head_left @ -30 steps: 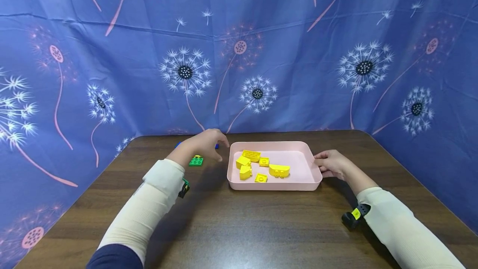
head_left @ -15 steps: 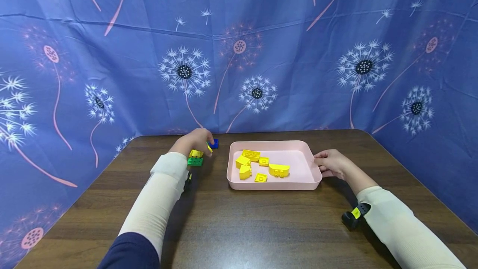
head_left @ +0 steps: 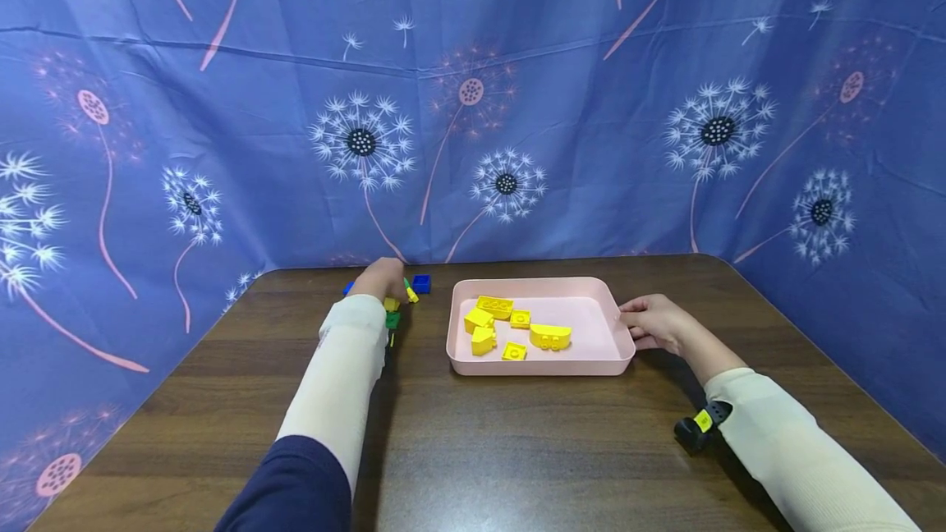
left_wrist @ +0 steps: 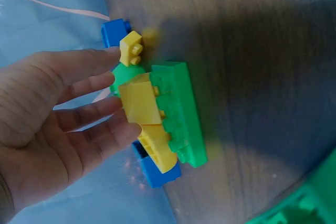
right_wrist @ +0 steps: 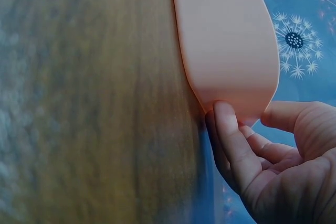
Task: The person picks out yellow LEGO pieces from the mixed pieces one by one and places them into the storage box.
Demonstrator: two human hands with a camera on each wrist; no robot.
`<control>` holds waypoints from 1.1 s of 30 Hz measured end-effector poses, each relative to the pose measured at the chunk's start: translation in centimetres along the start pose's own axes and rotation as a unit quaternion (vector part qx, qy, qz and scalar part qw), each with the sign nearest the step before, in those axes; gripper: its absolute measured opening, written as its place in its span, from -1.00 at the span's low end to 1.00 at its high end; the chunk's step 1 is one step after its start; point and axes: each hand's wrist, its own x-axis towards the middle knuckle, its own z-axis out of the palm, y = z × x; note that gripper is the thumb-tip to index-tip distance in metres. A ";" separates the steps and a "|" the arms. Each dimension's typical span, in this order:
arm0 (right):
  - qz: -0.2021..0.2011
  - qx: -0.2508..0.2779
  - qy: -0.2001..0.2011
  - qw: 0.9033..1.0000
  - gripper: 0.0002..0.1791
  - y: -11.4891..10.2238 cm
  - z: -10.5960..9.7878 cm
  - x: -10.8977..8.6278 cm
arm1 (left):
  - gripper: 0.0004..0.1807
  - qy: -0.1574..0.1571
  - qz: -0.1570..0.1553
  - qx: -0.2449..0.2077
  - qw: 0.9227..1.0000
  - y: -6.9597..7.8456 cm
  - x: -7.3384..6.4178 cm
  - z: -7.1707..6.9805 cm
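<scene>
My left hand [head_left: 380, 277] is over a cluster of toy building bricks at the back left. In the left wrist view its fingers and thumb are spread, with fingertips at or against a yellow brick [left_wrist: 140, 100]. Another yellow brick [left_wrist: 160, 150] and a long green brick [left_wrist: 181, 114] lie beside it; a small yellow brick [left_wrist: 131, 47] is by the thumb tip. My right hand [head_left: 658, 324] holds the right end of a pink tray [head_left: 547, 369], thumb at the rim and fingers against the outer wall. Several yellow bricks [head_left: 551, 337] lie in the tray.
A blue brick [head_left: 421, 284] stands at the right of the cluster, near the table's [head_left: 458, 450] back edge. A blue dandelion-print cloth [head_left: 591, 105] hangs behind the table. Green bricks [left_wrist: 310, 198] show in the left wrist view's lower right corner.
My left hand has moved left from beside the tray to the brick cluster and now covers part of it. My right hand stays at the tray's right end.
</scene>
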 end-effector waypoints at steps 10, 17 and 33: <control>-0.002 -0.003 -0.001 1.000 -0.53 -0.1 0.0 -0.1 | -0.78 0.025 -0.013 0.009 1.000 0.0 0.1 0.8; 0.000 0.003 0.001 1.000 -0.52 -0.1 -0.1 -0.2 | -0.79 0.015 -0.008 0.011 1.000 0.1 0.5 1.2; 0.000 0.007 0.000 1.000 -0.52 0.2 0.0 -0.1 | -0.76 0.020 -0.001 0.012 1.000 0.8 1.4 1.9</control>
